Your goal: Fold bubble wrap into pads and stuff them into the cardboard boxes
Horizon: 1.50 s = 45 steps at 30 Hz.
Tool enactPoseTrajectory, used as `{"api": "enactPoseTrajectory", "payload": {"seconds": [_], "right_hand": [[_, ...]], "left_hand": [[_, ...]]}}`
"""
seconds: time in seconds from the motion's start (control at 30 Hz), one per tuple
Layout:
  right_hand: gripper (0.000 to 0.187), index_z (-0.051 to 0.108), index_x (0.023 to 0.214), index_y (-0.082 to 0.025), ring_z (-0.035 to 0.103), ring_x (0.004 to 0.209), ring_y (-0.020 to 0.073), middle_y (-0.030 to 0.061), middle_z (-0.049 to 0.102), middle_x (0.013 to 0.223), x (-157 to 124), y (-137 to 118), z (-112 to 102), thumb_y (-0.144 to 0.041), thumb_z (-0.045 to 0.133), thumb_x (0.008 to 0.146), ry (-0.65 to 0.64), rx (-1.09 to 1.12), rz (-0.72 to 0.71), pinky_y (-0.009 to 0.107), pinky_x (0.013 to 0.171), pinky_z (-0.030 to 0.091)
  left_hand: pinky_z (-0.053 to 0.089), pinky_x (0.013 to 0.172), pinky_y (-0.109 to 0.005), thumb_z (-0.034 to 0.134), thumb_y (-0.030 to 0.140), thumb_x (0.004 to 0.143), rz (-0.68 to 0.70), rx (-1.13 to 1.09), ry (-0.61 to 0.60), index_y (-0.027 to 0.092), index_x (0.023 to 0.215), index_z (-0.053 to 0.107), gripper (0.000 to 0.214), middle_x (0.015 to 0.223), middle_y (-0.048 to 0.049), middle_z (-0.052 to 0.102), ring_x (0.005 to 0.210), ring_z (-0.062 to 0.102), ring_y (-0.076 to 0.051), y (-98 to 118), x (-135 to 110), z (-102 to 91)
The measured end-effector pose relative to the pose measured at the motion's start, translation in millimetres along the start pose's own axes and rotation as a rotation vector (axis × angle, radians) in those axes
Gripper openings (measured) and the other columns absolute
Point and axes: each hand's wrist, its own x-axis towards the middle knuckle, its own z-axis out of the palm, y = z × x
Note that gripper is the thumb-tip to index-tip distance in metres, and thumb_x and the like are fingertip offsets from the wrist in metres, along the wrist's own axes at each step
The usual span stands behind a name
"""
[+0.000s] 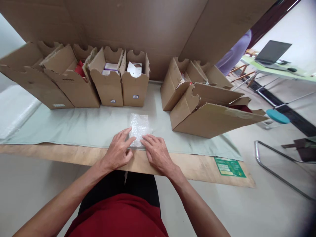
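A small clear bubble-wrap bag (139, 126) lies flat on the pale green cloth (108, 121), close to the table's front edge. My left hand (119, 146) rests at its left side, fingers apart, with fingertips touching the bag's edge. From the lower right, my right hand (156, 149) lays its outstretched fingers on the bag's near corner. Neither hand is closed around it. Whether anything is inside the bag cannot be made out.
Several cardboard file boxes stand at the back left, one holding a red item (79, 68), another white cards (134, 69). More boxes (197, 115) stand at the right. Tall cardboard (138, 26) closes the back. A bubble-wrap roll (17, 108) lies left; a green label (229, 167) sits front right.
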Motion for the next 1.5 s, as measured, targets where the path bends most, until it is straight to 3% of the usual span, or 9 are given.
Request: {"api": "enactPoseTrajectory", "payload": {"seconds": [0.3, 0.47, 0.63, 0.73, 0.93, 1.03, 1.2, 1.33, 1.5], "right_hand": [[0.027, 0.071, 0.114, -0.024, 0.071, 0.111, 0.0228, 0.0061, 0.078, 0.118, 0.0, 7.5, -7.1, -0.017, 0.046, 0.105, 0.070, 0.412, 0.103, 0.040, 0.099, 0.050], [0.025, 0.071, 0.116, -0.024, 0.072, 0.095, 0.0202, 0.0039, 0.077, 0.108, 1.4, 6.5, -21.0, -0.026, 0.049, 0.102, 0.032, 0.604, 0.248, 0.034, 0.088, 0.055], [0.032, 0.065, 0.129, -0.023, 0.064, 0.120, 0.0294, 0.0130, 0.068, 0.133, -1.9, -2.0, -12.7, -0.030, 0.059, 0.098, 0.362, 0.300, 0.212, 0.046, 0.101, 0.049], [0.030, 0.067, 0.126, -0.025, 0.060, 0.125, 0.0313, 0.0123, 0.068, 0.135, -2.1, -8.6, -3.5, -0.023, 0.059, 0.097, 0.267, 0.122, 0.109, 0.049, 0.103, 0.045], [0.032, 0.067, 0.126, -0.018, 0.061, 0.125, 0.0318, 0.0130, 0.071, 0.132, 13.6, -0.3, 6.6, -0.012, 0.054, 0.097, 0.052, 0.048, 0.034, 0.049, 0.100, 0.045], [0.029, 0.070, 0.121, -0.018, 0.068, 0.110, 0.0281, 0.0111, 0.076, 0.121, 16.1, 3.3, 1.8, -0.013, 0.050, 0.101, 0.118, 0.178, 0.126, 0.045, 0.094, 0.049], [0.025, 0.072, 0.117, -0.023, 0.072, 0.102, 0.0234, 0.0052, 0.078, 0.114, 9.3, -13.1, -10.1, -0.026, 0.053, 0.101, 0.174, 0.621, 0.358, 0.038, 0.093, 0.053], [0.024, 0.072, 0.111, -0.020, 0.072, 0.091, 0.0205, 0.0039, 0.078, 0.101, 3.5, -26.9, -9.2, -0.031, 0.054, 0.098, 0.093, 0.910, 0.403, 0.031, 0.081, 0.056], [0.039, 0.070, 0.122, -0.022, 0.069, 0.103, 0.0241, 0.0094, 0.073, 0.122, -1.7, -18.0, -19.7, -0.039, 0.071, 0.087, 0.141, 0.804, 0.404, 0.039, 0.092, 0.056]], "left_hand": [[0.049, 0.111, -0.054, 0.059, 0.008, 0.078, 0.041, -0.178, -0.051, 0.014, 0.114, 0.070, 0.038, 0.135, -0.0185, 0.067, 0.136, 0.055, -0.036, 2.5, -0.2, -9.9], [0.057, 0.080, -0.035, 0.054, 0.020, 0.090, -0.251, -0.376, -0.014, 0.019, 0.100, 0.074, 0.022, 0.093, -0.0066, 0.076, 0.088, 0.071, -0.021, 2.2, 2.3, -14.5], [0.047, 0.058, -0.025, 0.057, 0.032, 0.090, -0.502, -0.457, -0.002, 0.018, 0.111, 0.073, 0.029, 0.074, 0.0014, 0.069, 0.061, 0.059, -0.013, -1.8, 15.9, -7.8], [0.046, 0.060, -0.025, 0.060, 0.030, 0.089, -0.514, -0.375, 0.036, 0.019, 0.115, 0.070, 0.030, 0.069, 0.0041, 0.065, 0.056, 0.055, -0.012, -4.3, 24.4, 1.1], [0.053, 0.068, -0.030, 0.063, 0.030, 0.086, -0.544, -0.286, 0.106, 0.015, 0.120, 0.068, 0.038, 0.095, -0.0050, 0.069, 0.063, 0.058, -0.013, -4.5, 27.6, 4.3], [0.057, 0.070, -0.032, 0.064, 0.042, 0.087, -0.675, -0.505, 0.160, 0.014, 0.124, 0.065, 0.047, 0.111, -0.0116, 0.068, 0.084, 0.067, -0.019, 0.5, 15.4, -3.6], [0.057, 0.100, -0.042, 0.067, 0.045, 0.086, -0.832, -1.023, 0.134, 0.013, 0.149, 0.042, 0.075, 0.130, -0.0173, 0.065, 0.119, 0.068, -0.026, 17.5, -2.6, -4.1], [0.058, 0.097, -0.038, 0.064, 0.041, 0.085, -0.890, -1.153, 0.147, 0.011, 0.157, 0.030, 0.085, 0.114, -0.0119, 0.071, 0.111, 0.070, -0.024, 28.6, 3.0, -0.1], [0.059, 0.083, -0.033, 0.059, 0.031, 0.089, -0.798, -1.083, 0.060, 0.014, 0.161, 0.025, 0.082, 0.100, -0.0068, 0.074, 0.090, 0.072, -0.019, 40.2, 10.2, -11.4]]}}
